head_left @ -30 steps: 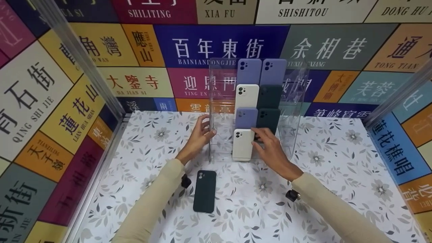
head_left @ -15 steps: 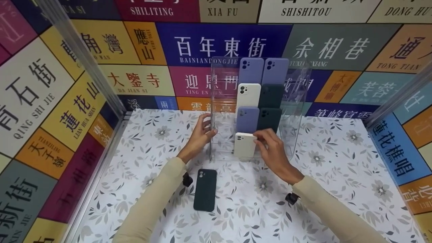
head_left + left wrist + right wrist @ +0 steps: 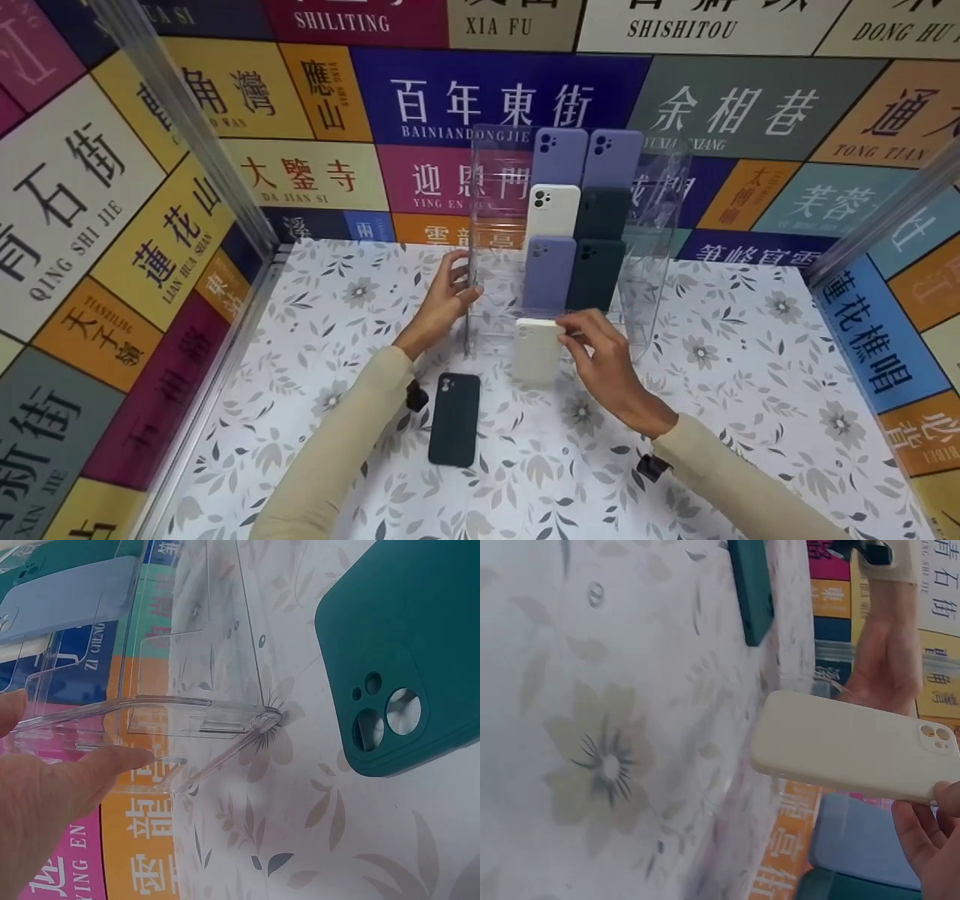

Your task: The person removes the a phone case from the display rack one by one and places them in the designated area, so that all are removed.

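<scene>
In the head view, my right hand (image 3: 613, 369) pinches a white phone case (image 3: 535, 352) by its upper right corner. The case is held in front of the lowest tier of a clear tiered display stand (image 3: 496, 304), its camera cutouts facing me. The right wrist view shows the white phone case (image 3: 847, 746) between thumb and fingers, in front of the stand. My left hand (image 3: 441, 309) grips the stand's left side panel, thumb and fingers on either side of its edge. A dark green phone case (image 3: 454, 420) lies flat on the table near my left wrist.
On the stand's tiers lean two purple cases (image 3: 559, 156) at the top, a white case (image 3: 553, 211) beside a dark green one (image 3: 604, 213), and a purple case (image 3: 549, 274) beside another dark green one (image 3: 596, 274). Sign-printed walls enclose the floral tabletop (image 3: 712, 420).
The white phone case has come off the stand's lowest tier and moved toward me with my right hand. My left hand keeps its hold on the stand's side.
</scene>
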`<state>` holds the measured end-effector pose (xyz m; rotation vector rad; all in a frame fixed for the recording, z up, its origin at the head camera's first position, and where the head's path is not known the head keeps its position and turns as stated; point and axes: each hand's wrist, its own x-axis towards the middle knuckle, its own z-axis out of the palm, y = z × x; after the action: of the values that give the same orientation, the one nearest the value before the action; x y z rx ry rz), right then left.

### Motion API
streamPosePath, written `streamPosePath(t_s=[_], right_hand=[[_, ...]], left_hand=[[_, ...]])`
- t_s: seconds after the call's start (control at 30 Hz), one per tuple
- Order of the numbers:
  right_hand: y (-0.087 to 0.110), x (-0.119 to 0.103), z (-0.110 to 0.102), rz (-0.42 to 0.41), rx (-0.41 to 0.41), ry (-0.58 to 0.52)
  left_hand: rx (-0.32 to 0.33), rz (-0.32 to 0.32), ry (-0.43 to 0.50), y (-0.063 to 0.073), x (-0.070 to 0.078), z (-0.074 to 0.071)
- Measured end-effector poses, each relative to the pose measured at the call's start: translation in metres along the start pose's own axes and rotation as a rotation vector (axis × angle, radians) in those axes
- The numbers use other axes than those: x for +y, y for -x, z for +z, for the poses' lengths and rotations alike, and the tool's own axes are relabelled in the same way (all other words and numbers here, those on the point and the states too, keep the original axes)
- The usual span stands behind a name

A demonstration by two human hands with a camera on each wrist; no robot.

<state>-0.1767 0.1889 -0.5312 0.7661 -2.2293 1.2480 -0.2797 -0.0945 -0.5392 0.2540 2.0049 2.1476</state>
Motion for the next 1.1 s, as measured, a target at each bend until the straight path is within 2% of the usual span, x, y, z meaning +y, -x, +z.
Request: streamPosePath(t_s=[0.13,0.27,0.53,0.63,0.93,1.1], right_hand=[[0.012,-0.002,0.006,0.056,-0.028,-0.011],[0.02,-0.003,0.012,0.152,-0.047,-0.053],[0.026,-0.007,0.022,0.482,-0.118,-0.262],[0.028,-0.007,0.025,0.565,-0.143,-0.289],[0.041,0.007,0.041,0.645,-0.187,-0.327],[0.048,0.014,0.051,0.676,-0.214,-0.302]], left_hand=[[-0.003,-0.001,-0.002,0.0,0.0,0.0],[-0.002,0.001,-0.005,0.0,0.0,-0.001],[-0.003,0.008,-0.004,0.001,0.0,0.0],[-0.009,0.01,0.001,0.002,0.0,0.0],[-0.003,-0.002,0.002,0.001,0.0,-0.001],[-0.007,-0.001,-0.01,0.0,0.0,-0.002]])
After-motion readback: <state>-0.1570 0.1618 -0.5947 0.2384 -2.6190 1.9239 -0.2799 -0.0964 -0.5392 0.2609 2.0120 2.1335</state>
